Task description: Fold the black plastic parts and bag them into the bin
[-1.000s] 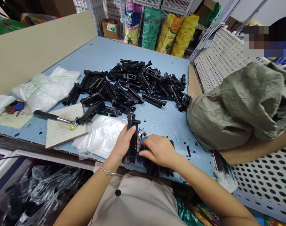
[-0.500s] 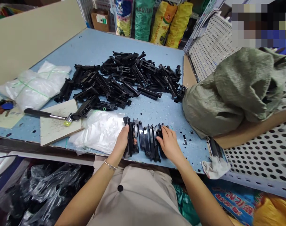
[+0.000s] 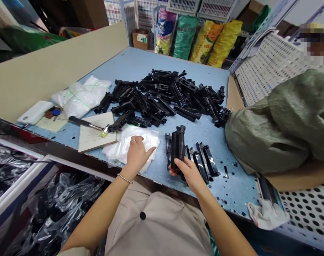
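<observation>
My right hand (image 3: 190, 172) grips a couple of long black plastic parts (image 3: 178, 144), held upright at the near edge of the table. Beside them, several more black parts (image 3: 204, 161) lie in a row, and another one stands just to the left. My left hand (image 3: 136, 153) rests on a stack of clear plastic bags (image 3: 150, 137), its thumb spread away from the fingers; the fingertips are partly hidden. Behind both hands lies a large heap of similar black parts (image 3: 162, 96).
A hammer (image 3: 83, 123) lies across a pale board (image 3: 95, 140). Further left are tied plastic-bag bundles (image 3: 76, 97) and a white box-like device (image 3: 35, 112). A green-grey woven sack (image 3: 258, 124) and a perforated white crate (image 3: 308, 209) flank the right side. A cloth glove (image 3: 267, 213) hangs at the edge.
My left hand has let go of the black parts and moved left onto the plastic bags. My right hand has lifted some parts from the row. The view has shifted left.
</observation>
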`<action>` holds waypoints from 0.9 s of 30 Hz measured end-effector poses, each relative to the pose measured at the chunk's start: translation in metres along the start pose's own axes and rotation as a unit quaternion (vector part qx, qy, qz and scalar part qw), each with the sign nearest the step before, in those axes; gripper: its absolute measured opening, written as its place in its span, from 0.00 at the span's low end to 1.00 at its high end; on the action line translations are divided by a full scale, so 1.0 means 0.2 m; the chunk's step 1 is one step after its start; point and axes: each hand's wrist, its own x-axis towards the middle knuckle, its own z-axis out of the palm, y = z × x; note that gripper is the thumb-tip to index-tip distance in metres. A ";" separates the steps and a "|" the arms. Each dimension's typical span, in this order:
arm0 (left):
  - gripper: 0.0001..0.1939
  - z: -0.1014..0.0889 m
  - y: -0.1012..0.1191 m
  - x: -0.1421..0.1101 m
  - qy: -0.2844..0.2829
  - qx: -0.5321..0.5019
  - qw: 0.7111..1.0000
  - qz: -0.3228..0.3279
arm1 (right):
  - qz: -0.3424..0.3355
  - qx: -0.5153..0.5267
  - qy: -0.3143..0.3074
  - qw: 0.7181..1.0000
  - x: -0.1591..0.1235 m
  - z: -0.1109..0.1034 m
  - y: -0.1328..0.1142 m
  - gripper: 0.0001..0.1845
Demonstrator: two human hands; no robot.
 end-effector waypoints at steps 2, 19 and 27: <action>0.20 -0.03 -0.08 0.02 -0.007 0.029 0.999 0.015 | -0.011 -0.006 -0.009 1.000 0.02 0.00 -0.01 0.20; 0.16 -0.20 -0.18 0.12 -0.090 -0.372 0.884 -0.269 | 0.115 0.257 -0.160 0.946 0.28 0.35 -0.18 0.19; 0.14 -0.22 -0.20 0.12 -0.020 -0.416 0.862 -0.290 | 0.110 0.289 -0.068 0.949 0.36 0.36 -0.19 0.15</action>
